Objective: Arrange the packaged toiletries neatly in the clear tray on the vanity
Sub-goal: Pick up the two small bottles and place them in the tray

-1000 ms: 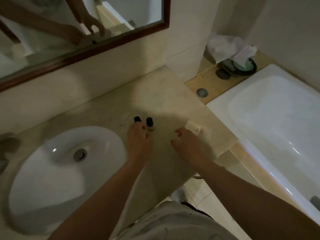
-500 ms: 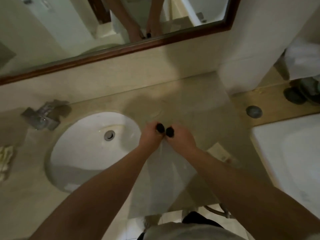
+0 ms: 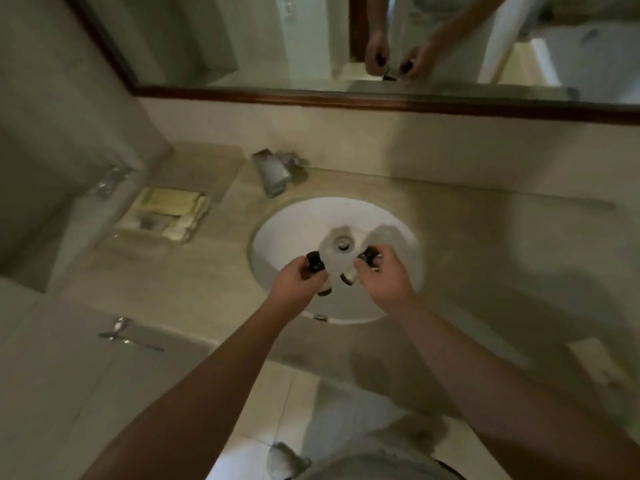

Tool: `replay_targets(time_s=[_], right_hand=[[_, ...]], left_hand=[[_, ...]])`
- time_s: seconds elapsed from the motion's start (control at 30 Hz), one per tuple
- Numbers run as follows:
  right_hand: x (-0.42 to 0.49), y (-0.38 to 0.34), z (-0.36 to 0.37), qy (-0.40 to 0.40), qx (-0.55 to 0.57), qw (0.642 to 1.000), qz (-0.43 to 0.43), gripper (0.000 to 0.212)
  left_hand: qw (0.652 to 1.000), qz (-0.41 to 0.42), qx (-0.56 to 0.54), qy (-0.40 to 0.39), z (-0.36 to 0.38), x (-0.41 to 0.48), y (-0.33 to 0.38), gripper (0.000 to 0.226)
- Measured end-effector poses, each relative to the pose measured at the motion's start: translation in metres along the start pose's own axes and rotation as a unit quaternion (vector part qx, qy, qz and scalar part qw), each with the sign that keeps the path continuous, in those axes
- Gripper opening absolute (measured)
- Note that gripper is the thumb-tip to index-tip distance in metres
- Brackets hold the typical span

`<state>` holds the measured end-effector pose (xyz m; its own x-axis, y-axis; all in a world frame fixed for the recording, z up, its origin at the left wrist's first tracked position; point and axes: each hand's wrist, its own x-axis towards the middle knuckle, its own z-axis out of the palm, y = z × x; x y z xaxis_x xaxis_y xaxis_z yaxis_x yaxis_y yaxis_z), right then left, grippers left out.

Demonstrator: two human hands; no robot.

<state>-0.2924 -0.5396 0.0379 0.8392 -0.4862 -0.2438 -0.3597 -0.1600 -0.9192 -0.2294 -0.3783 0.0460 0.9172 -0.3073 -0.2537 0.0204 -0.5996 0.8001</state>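
Your left hand (image 3: 300, 276) is closed around one small bottle (image 3: 316, 265), its black cap poking up past your fingers, and your right hand (image 3: 384, 276) is closed around a second bottle (image 3: 365, 257), tipped so its cap points up and left. The hands sit a little apart, each with its own bottle, held in the air over the sink (image 3: 287, 233).

A second ago your left hand was at the two bottles standing on the counter to the right of the sink while your right hand was reaching for a small packet. Half a second ago both hands came together on the caps. Now the bottles are off the counter and your view has swung left, so you are carrying them across the basin. That reads as the transport step: the bottles are picked up and not yet placed.

The tray (image 3: 162, 216) lies on the counter (image 3: 207, 285) well to the left of the sink, near the wall, already holding pale folded packets and wrapped items. Its clear walls are hard to make out in the blur. The tap (image 3: 275, 171) stands behind the sink and the mirror (image 3: 311, 39) runs above it, showing your hands. The light is dim and the edges are smeared.
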Motion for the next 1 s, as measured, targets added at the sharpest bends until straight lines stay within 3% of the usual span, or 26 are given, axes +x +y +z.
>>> replay_targets(time_s=[0.13, 0.37, 0.5, 0.6, 0.87, 1.0], right_hand=[[-0.019, -0.042, 0.112, -0.085, 0.035, 0.996, 0.009, 0.011], [-0.039, -0.095, 0.268, -0.185, 0.036, 0.981, 0.035, 0.038], [-0.019, -0.114, 0.307, -0.182, -0.010, 0.983, 0.028, 0.029], [0.001, -0.124, 0.330, -0.201, -0.040, 0.979, 0.023, 0.027], [0.089, -0.152, 0.385, -0.165, -0.007, 0.986, 0.037, 0.008], [0.115, -0.165, 0.390, -0.206, -0.079, 0.975, 0.004, 0.033]], left_hand=[[0.997, 0.003, -0.058, 0.060, -0.105, -0.015, -0.061, 0.016], [0.987, 0.015, -0.052, 0.151, -0.234, -0.028, -0.155, 0.026], [0.990, -0.016, 0.017, 0.140, -0.276, -0.012, -0.181, 0.038], [0.989, -0.035, 0.055, 0.131, -0.298, 0.017, -0.195, 0.028], [0.975, 0.049, 0.195, 0.096, -0.354, 0.113, -0.195, 0.016], [0.955, 0.060, 0.269, 0.112, -0.375, 0.161, -0.201, 0.019]])
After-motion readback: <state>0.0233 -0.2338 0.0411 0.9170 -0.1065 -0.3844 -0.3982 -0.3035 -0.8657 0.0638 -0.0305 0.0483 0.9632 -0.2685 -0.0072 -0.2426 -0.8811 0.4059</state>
